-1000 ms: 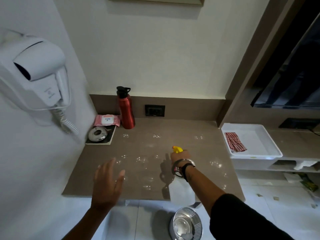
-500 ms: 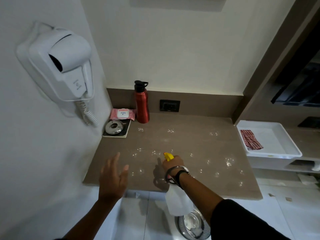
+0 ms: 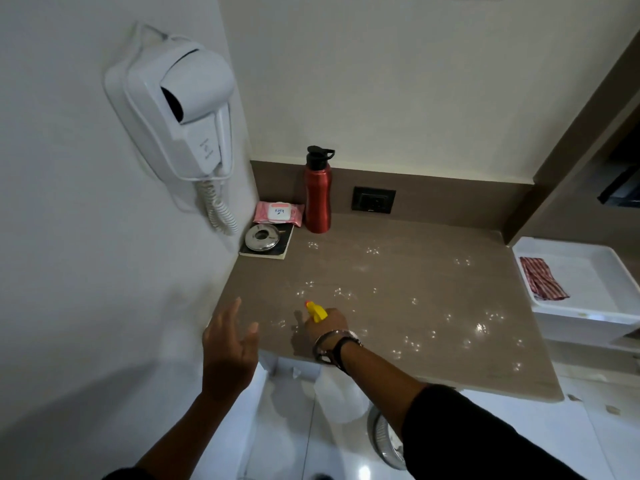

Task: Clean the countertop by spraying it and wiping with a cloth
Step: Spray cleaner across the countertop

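Note:
My right hand [image 3: 325, 325] grips a spray bottle with a yellow nozzle [image 3: 316, 310] and a translucent white body [image 3: 341, 396] that hangs below the front edge of the brown countertop [image 3: 398, 282]. The nozzle points toward the counter's left part. Droplets glisten across the counter surface. My left hand [image 3: 228, 344] hovers with spread fingers at the counter's front left corner and holds nothing. A red striped cloth [image 3: 542, 282] lies in a white tray [image 3: 588, 271] at the right.
At the back left stand a red metal bottle [image 3: 317, 199], a pink wipes pack [image 3: 278, 213] and a round metal dish [image 3: 262, 237] on a dark pad. A white hair dryer [image 3: 183, 109] hangs on the left wall. A metal bin [image 3: 386, 441] sits on the floor.
My view has swung left and upward. My right hand with the spray bottle has moved left toward the counter's front left. More droplets show on the counter.

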`<state>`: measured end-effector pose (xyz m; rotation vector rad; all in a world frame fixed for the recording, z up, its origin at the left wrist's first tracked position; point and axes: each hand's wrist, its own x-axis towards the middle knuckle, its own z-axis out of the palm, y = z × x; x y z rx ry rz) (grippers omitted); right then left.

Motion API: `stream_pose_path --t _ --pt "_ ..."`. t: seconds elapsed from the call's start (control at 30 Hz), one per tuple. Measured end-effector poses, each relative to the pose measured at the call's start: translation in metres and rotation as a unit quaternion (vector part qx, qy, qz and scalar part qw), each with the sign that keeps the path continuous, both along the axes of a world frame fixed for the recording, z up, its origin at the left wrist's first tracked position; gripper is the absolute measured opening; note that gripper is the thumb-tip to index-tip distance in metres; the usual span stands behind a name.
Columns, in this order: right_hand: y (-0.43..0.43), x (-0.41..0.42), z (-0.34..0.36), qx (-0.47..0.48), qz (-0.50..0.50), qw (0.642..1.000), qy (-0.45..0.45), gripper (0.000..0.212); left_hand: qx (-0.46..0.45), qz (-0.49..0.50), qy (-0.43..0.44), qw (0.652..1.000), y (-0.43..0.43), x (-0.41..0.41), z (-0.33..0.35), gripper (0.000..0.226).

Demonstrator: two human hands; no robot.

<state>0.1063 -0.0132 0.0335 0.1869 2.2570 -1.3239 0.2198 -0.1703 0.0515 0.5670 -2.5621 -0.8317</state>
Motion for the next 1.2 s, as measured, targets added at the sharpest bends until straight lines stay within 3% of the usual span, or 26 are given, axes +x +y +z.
stream_pose_path --t 0.17,0.3,0.5,0.6,0.77,0.97,1.07,1.2 --pt "0.010 0.039 -0.018 0.058 0.114 0.992 0.015 0.015 -0.006 -0.007 -0.013 1.000 -0.003 0.004 -0.004 0.064" --pt "0.035 0.047 -0.021 0.098 0.073 0.993 0.008 0.021 -0.015 -0.011 -0.005 1.000 0.003 0.005 -0.003 0.062" --pt "0.091 0.051 -0.027 0.064 0.062 0.996 0.021 0.021 -0.043 -0.057 -0.015 0.997 0.030 -0.003 -0.005 0.069" --pt "0.128 0.050 -0.029 0.107 0.029 0.993 0.048 0.013 -0.051 -0.095 -0.024 0.994 0.040 -0.013 0.002 0.072" --pt "0.193 0.047 -0.033 0.120 -0.037 0.991 0.042 0.026 -0.045 -0.083 -0.029 0.995 0.057 -0.034 0.009 0.069" --pt "0.249 0.054 -0.045 0.195 -0.057 0.979 0.023 0.035 -0.147 -0.212 -0.052 0.965 0.079 -0.050 0.010 0.067" --pt "0.260 0.057 -0.046 0.167 -0.104 0.980 0.019 0.036 -0.140 -0.209 -0.051 0.967 0.087 -0.064 0.013 0.062" --pt "0.250 0.063 -0.053 0.142 -0.041 0.989 0.019 0.036 -0.122 -0.193 -0.055 0.972 0.094 -0.071 0.011 0.061"
